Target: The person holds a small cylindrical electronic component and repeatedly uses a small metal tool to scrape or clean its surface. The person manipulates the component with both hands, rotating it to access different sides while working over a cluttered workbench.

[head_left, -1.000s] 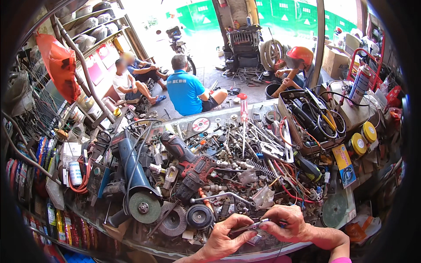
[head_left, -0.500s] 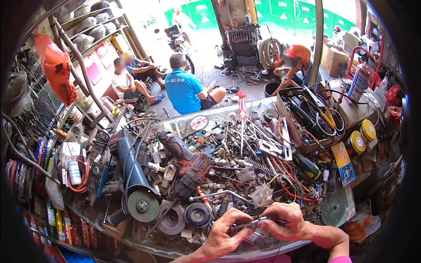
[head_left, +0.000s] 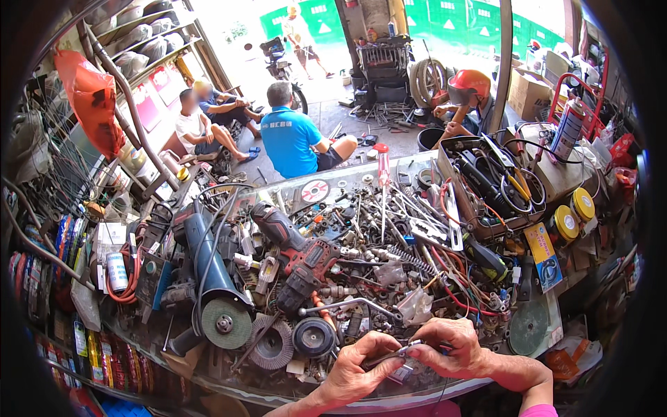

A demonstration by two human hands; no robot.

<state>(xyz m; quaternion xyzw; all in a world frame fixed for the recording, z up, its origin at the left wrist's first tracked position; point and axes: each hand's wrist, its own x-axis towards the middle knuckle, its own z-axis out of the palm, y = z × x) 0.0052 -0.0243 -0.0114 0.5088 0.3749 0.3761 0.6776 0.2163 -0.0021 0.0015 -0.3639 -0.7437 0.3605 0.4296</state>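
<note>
Grey metal distinguishes the small slender part (head_left: 403, 350), gripped by the fingertips of both the left hand (head_left: 356, 368) and the right hand (head_left: 453, 352) above the near side of a glass-topped counter (head_left: 434, 394). To the left lie a black wheel (head_left: 313, 338), a red-and-black drill (head_left: 309, 264) and a blue angle grinder (head_left: 210, 258); far right, an open tool case (head_left: 488, 232).

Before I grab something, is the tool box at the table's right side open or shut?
Open: no lid covers the tool box, and a yellow-handled tool shows among the things inside.
</note>
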